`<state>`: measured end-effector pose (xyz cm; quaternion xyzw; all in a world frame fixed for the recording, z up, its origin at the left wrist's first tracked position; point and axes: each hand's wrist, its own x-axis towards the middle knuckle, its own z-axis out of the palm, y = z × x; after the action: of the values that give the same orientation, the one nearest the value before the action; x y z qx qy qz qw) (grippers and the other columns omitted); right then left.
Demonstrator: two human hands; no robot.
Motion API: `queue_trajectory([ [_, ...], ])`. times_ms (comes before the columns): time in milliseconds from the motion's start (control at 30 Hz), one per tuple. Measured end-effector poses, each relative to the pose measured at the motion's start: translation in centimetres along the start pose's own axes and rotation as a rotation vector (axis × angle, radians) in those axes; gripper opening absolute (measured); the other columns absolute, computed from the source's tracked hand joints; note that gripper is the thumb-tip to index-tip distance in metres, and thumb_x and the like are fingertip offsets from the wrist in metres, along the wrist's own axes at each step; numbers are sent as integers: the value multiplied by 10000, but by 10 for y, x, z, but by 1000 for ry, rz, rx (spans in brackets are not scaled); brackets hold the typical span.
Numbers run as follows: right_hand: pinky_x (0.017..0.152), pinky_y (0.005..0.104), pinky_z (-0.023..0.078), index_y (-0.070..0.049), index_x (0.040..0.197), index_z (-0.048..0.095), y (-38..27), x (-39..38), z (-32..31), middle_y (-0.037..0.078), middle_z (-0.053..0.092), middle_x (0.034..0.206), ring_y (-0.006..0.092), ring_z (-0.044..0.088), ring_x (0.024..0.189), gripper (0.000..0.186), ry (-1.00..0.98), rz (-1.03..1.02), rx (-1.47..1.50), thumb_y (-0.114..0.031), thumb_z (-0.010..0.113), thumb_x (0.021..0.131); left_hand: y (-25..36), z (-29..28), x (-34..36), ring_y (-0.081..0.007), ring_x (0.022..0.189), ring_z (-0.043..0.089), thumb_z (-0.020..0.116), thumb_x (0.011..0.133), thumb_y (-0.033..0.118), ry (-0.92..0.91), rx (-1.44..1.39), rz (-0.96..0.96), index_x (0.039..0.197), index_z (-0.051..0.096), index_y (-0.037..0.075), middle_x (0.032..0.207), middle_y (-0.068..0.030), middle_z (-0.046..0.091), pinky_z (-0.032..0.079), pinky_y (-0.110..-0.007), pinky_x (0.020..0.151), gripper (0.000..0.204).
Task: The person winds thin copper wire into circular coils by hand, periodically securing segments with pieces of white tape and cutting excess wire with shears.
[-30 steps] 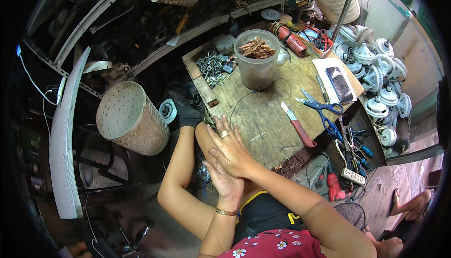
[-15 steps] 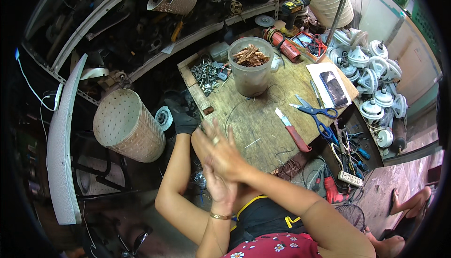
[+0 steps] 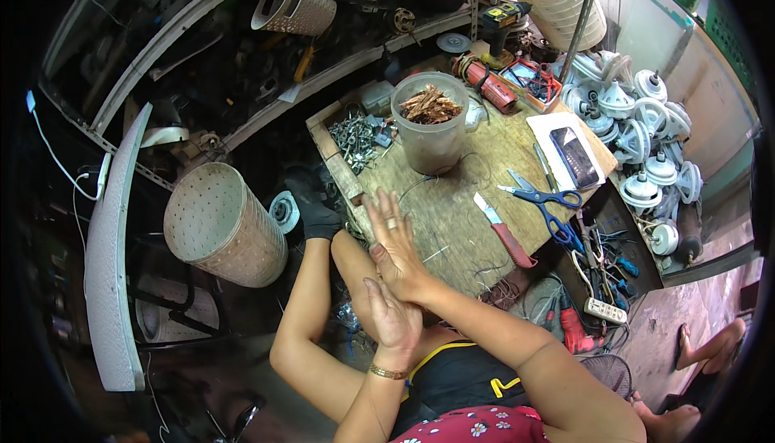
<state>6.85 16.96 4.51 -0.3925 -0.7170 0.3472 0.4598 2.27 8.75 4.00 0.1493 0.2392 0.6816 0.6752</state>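
Observation:
My right hand (image 3: 397, 253) has its fingers stretched out, with a ring on one of them. The heel of its palm presses against my left hand (image 3: 393, 319), whose wrist wears a gold bracelet. The left palm is turned up with its fingers partly hidden behind the right hand. Neither hand shows anything held. Both are over my lap, at the near edge of a wooden board (image 3: 428, 217). Nearest on the board lies a red-handled knife (image 3: 508, 237), and beyond it blue-handled scissors (image 3: 542, 196). A translucent tub (image 3: 428, 144) holds copper-coloured scraps (image 3: 433, 105).
Left stands a perforated beige basket (image 3: 226, 225). Screws and small metal parts (image 3: 355, 138) fill the board's far left corner. A phone (image 3: 573, 155), red power tool (image 3: 488, 84) and white pulley-like parts (image 3: 646, 136) are at right, above a tool tray (image 3: 601, 261). Another person's legs (image 3: 714, 346) show lower right.
The right hand, blurred before, has shifted slightly right and turned its fingers more upward. The left hand has moved a little right, its palm now more visible. The tools stay in place.

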Motion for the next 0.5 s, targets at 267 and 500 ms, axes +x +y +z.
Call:
queue_trajectory([
  [267, 830, 479, 466, -35, 934, 645, -111, 53, -92, 142, 642, 860, 346, 627, 823, 242, -350, -1, -418, -187, 622, 748, 2, 33, 40, -182, 1161, 398, 372, 970, 295, 200, 378, 228, 1369, 330, 44, 1288, -81, 411, 328, -331, 975, 473],
  [500, 520, 263, 461, -100, 749, 661, -239, 57, -136, -3, 655, 691, 170, 623, 656, 92, -954, -501, -539, -182, 666, 707, 49, 98, 212, -243, 1133, 493, 490, 869, 117, -347, 1408, 637, 1282, 410, -66, 1230, -194, 484, 399, -345, 951, 459],
])
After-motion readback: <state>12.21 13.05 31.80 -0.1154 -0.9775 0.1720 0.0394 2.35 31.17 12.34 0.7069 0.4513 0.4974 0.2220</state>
